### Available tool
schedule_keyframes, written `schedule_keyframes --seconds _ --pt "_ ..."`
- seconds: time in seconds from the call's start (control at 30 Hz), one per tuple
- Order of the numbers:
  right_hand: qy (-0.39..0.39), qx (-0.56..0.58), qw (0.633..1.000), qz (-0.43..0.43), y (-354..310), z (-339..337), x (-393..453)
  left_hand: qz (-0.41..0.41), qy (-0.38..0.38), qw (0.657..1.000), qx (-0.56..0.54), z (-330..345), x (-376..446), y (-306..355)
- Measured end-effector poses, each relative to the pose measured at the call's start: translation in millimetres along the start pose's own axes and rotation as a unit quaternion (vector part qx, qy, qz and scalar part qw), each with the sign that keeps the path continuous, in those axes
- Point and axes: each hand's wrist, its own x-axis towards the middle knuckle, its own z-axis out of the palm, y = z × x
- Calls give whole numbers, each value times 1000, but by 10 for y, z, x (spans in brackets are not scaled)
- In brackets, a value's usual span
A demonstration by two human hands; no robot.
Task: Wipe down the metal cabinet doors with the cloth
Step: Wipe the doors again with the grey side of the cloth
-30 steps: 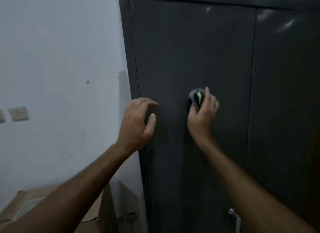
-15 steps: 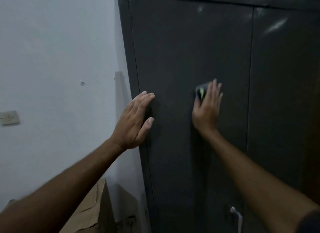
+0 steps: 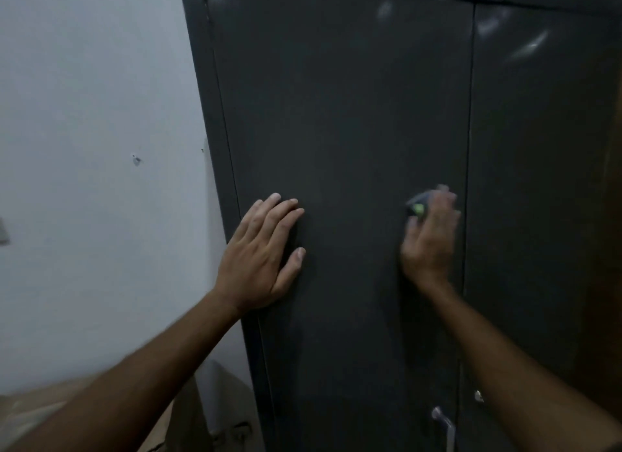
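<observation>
On the far left is the pale painted wall (image 3: 84, 115), with a brown cardboard box (image 3: 40, 414) low down beside it. Next comes the tall dark grey metal cabinet (image 3: 336, 98), and both of its doors are closed.

The left hand (image 3: 261, 254) lies flat on the left door (image 3: 343, 131), close to its left edge. A second ago its fingers were bent and lifted. Now they are straight and they press on the metal. It holds nothing. I think it is there to keep the door from shaking.

Further right, the right hand (image 3: 430, 239) presses the small dark cloth with the bright green mark (image 3: 418, 207) flat on the same door. The cloth peeks out by the fingertips. This hand looks blurry, so it is moving fast. It has slid sideways from the middle of the door to near the gap between the doors.

The right door (image 3: 538, 182) and the silver metal handle (image 3: 444, 424) lower down have not been reached yet. So a lot of wiping is likely left.
</observation>
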Motion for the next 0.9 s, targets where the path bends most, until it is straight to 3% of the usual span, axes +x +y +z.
schedule_keyframes --seconds 0.1,0.17,0.2,0.27,0.33,0.37,0.4,0.43,0.5,0.57,0.63,0.67,0.73,0.8,0.87,0.9 --pt "32 33 963 264 356 -85 -118 11 1 998 54 39 -2 8" --pt "34 24 963 265 157 -52 -457 13 1 997 76 63 -5 6" --pt "9 21 978 209 22 -29 -648 11 -2 996 87 67 -1 9" --pt "-88 19 996 4 -158 -9 -887 10 -2 995 100 65 7 14" --pt "-137 6 959 -246 -117 -36 -598 13 9 994 106 68 -1 13" --pt "-128 -5 938 -323 -47 -57 -300 14 14 994 111 74 -6 12" --pt "-104 -19 934 -341 60 -68 -8 13 15 993 117 81 -12 13" --pt "-75 -25 955 -286 227 -80 231 13 13 992 124 90 -14 16" --pt "-24 -17 999 -14 659 -111 396 9 9 990 139 102 -5 23" --pt "-10 -1 969 246 978 -170 91 7 9 987 161 117 12 34" --pt "-24 26 944 328 884 -179 -406 5 5 984 180 132 12 40" --pt "-34 29 952 304 714 -146 -620 4 5 982 188 135 11 40" --pt "-64 29 982 176 260 -67 -838 5 5 980 199 142 14 42" --pt "-121 31 990 -71 -185 13 -890 7 4 979 202 149 13 38" --pt "-151 39 931 -330 -347 41 -693 5 2 979 203 144 -1 29" --pt "-153 39 902 -402 -305 24 -510 6 -1 979 202 146 -8 22"
